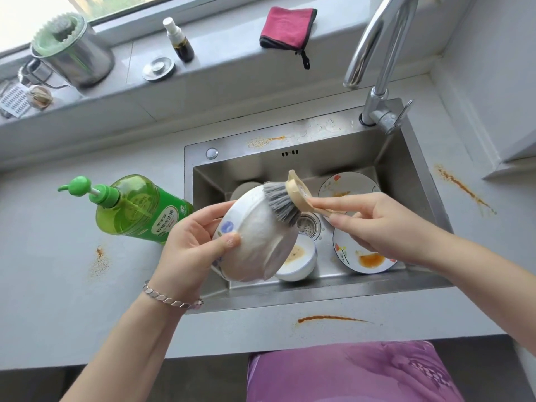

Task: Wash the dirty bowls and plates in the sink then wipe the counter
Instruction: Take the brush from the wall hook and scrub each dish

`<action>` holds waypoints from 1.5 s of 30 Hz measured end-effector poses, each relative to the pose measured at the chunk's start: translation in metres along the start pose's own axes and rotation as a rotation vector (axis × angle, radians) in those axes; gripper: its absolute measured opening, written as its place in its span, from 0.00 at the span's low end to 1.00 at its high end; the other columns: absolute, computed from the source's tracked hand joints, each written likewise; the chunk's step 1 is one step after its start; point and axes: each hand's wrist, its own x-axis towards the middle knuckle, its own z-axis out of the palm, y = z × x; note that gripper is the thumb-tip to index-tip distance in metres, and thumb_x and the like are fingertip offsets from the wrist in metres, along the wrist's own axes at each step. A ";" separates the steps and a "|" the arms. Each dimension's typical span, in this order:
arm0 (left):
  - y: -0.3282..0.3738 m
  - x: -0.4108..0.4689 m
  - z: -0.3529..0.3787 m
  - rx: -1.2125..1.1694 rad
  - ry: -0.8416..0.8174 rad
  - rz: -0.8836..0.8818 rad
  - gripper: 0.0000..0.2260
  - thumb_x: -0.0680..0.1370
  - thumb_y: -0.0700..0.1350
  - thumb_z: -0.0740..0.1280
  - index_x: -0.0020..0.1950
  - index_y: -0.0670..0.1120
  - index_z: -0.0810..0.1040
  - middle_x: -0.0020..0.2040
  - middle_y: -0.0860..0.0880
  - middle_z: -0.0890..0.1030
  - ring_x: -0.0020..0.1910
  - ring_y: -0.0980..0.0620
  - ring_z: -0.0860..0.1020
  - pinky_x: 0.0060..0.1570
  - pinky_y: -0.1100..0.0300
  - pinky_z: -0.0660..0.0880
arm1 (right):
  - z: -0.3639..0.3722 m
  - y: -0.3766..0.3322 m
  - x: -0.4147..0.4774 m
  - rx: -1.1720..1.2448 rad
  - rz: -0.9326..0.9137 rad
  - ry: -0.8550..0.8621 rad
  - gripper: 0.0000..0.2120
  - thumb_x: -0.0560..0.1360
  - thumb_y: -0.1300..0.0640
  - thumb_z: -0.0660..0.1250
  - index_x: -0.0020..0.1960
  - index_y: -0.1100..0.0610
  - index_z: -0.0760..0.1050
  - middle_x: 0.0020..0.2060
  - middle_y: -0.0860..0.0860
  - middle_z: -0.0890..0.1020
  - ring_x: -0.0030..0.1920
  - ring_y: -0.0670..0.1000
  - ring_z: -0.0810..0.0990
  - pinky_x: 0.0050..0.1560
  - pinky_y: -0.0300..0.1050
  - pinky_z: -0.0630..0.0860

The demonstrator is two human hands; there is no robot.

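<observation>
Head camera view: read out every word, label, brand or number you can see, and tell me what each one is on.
Nothing here reads cleanly enough to quote.
green soap bottle: white Chinese characters on the label, too blurred to quote.
spray bottle: no legible label.
grid-patterned card at far left: marks too small to read.
bowl, brush, plates: flower patterns only, no lettering.

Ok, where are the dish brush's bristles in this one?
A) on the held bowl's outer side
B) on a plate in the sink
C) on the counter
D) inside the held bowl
A: the right hand holds the dish brush with its bristles against the sudsy outer side of the bowl, which the left hand grips over the sink.
</observation>
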 end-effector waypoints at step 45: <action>-0.011 0.026 0.048 -0.426 0.668 -0.152 0.12 0.74 0.28 0.64 0.49 0.44 0.71 0.40 0.46 0.79 0.28 0.56 0.81 0.29 0.62 0.79 | 0.064 0.043 0.000 0.261 0.034 0.249 0.20 0.80 0.64 0.55 0.65 0.43 0.63 0.17 0.33 0.68 0.24 0.34 0.70 0.33 0.25 0.67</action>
